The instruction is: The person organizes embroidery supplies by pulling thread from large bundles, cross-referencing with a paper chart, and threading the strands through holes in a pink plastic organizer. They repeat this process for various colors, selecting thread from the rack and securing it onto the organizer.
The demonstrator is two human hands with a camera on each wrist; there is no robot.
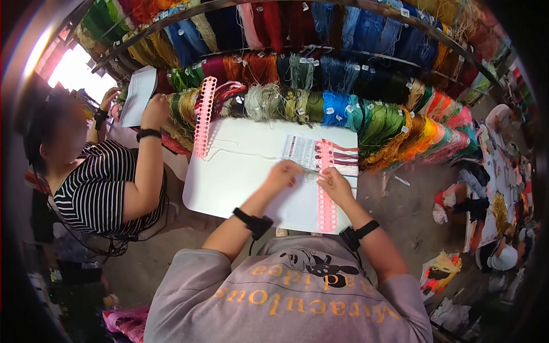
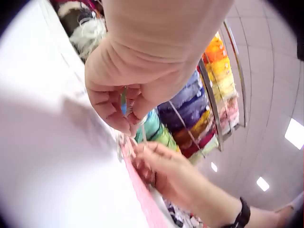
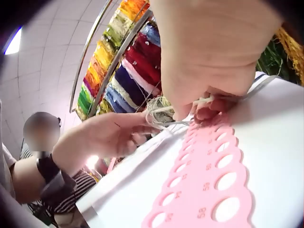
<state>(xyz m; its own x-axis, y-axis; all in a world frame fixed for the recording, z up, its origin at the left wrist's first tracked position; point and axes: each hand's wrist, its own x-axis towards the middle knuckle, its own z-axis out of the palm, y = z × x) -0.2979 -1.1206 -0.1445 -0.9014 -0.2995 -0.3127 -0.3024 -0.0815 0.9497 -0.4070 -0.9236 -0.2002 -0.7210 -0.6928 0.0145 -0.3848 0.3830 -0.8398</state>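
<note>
A pink thread card point(image 1: 327, 212) with rows of numbered holes lies on the right part of a white board point(image 1: 240, 188). Dark red, pale and grey threads hang from its right side. At the card's edge, my right hand point(image 1: 336, 186) pinches pale thread point(image 3: 203, 100) between thumb and fingers. My left hand point(image 1: 283, 174) is just left of the card, its thumb and fingertips together on a pale strand point(image 2: 144, 132) that runs toward the right hand. A printed chart point(image 1: 298, 150) lies beyond the hands, partly under the card.
Another pink card point(image 1: 204, 123) with threads stands at the board's far left corner. Racks of coloured thread hanks point(image 1: 269, 103) line the far side. To the left, a person in a striped shirt point(image 1: 100, 191) holds up a paper sheet point(image 1: 139, 97). Loose white thread point(image 1: 243, 154) trails over the board.
</note>
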